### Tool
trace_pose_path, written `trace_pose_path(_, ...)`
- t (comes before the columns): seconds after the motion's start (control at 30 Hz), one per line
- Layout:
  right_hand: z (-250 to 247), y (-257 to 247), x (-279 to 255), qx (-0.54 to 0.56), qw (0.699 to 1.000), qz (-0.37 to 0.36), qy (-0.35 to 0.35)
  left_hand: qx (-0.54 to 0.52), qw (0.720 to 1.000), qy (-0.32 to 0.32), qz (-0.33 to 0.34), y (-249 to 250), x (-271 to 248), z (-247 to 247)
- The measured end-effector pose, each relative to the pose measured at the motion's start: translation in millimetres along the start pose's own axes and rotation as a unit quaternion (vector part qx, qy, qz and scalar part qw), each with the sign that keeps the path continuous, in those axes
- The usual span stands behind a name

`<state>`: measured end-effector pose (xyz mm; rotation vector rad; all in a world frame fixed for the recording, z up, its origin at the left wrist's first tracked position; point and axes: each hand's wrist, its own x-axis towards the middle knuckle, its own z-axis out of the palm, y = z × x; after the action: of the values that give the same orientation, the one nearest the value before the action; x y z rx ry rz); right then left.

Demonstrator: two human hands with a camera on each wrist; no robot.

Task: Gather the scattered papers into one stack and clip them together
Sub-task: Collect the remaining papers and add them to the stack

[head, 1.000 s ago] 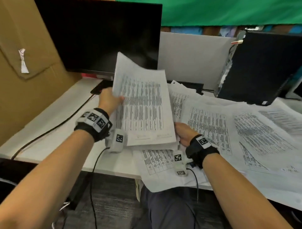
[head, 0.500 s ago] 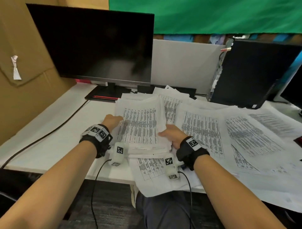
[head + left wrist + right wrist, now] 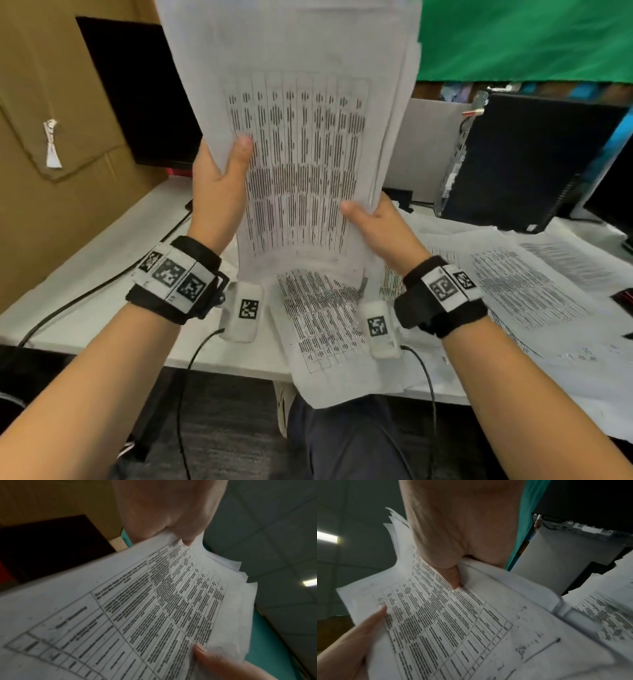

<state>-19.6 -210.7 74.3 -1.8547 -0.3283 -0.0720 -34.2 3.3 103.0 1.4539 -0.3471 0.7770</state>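
Green cloth (image 3: 524, 37) hangs behind a white bench (image 3: 85, 274) where printed sheets (image 3: 520, 291) lie scattered, below and to the right of the fingers. Both hands hold a stack of papers (image 3: 301, 144) upright above the bench: the left hand (image 3: 219, 192) pinches its left edge, thumb on the front, and the right hand (image 3: 380, 229) pinches its lower right edge. Behind the stack stand a dark monitor (image 3: 137, 92) and a black computer case (image 3: 520, 157).

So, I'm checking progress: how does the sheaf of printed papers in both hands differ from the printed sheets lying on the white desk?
The held sheaf stands upright, gathered; the desk sheets lie flat, spread, overlapping. Left hand and right hand grip only the sheaf. Both carry printed tables.
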Motion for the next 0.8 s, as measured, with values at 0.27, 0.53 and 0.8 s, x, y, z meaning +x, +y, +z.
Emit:
trace_pose_path(0.27,-4.7,-14.8,0.3,0.125,0.988,-0.058,0.07,-0.008,0.995,-0.083,-0.055,1.7,-1.0,-11.0)
trace_pose_path(0.53,4.4,-55.4,12.6,0.222,0.956,-0.122,0.151,-0.001,0.997,0.017,0.074,32.4,3.0,18.4)
trace_pose_path(0.8,29.5,70.1,-22.8,0.074,0.982,0.173,0.004,0.18,0.851,-0.302,-0.39,-75.2,-53.9,-37.8)
